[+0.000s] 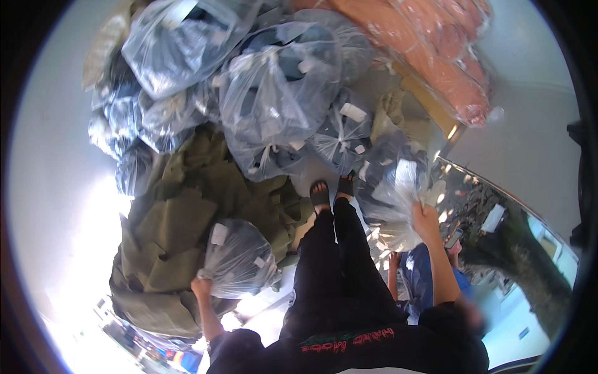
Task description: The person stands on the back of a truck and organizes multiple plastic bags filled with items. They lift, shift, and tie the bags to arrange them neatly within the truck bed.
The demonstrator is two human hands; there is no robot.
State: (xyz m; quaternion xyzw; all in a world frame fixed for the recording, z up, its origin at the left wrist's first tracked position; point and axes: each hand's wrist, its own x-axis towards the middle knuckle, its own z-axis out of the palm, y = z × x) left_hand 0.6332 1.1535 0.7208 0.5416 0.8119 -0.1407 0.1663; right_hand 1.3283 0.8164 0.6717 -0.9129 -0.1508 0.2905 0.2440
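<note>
My left hand (201,286) is closed around the gathered neck of a clear plastic bag (242,258) with dark contents and a white label. That bag hangs in front of a heap of olive-green cloth (180,206). On the other side, my right hand (425,220) grips the bunched top of a second clear plastic bag (381,187). Dark contents show through its film, and a white label sits near its neck. The fingertips of both hands are partly hidden by the plastic.
Knotted clear bags (274,100) of dark material are piled ahead of my feet. Plastic-wrapped orange-pink rolls (430,43) lie at the far right. To the right, past a metal-trimmed floor edge (486,187), a person in blue (418,277) stands lower down, beside a tree trunk (523,249).
</note>
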